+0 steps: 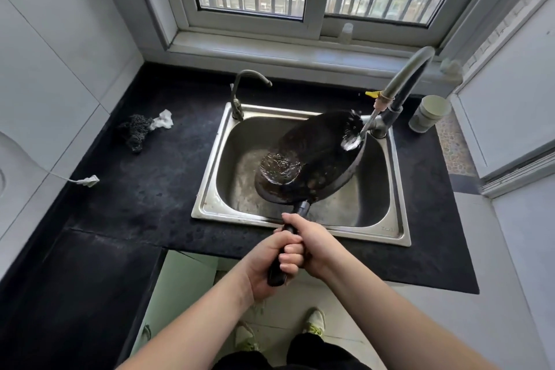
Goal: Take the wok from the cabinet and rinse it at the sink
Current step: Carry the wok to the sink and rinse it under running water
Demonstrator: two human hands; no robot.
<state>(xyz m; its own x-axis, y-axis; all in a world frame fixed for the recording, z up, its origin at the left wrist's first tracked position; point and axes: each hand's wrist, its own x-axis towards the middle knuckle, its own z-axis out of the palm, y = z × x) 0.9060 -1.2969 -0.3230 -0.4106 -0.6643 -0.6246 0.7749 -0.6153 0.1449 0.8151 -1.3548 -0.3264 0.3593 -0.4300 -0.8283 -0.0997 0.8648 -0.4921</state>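
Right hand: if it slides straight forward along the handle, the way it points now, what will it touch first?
The right hand grips the handle just ahead of the left hand. Going forward, it would probably first meet the metal neck, then the wok bowl over the sink.

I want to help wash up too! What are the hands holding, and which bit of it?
Both hands grip the wok by its long dark handle: left hand nearer the end, right hand closer to the pan.

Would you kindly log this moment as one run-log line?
step: rinsing | wok: tilted over sink, water pooled inside | tap: running onto wok | left hand, right hand: both grip handle
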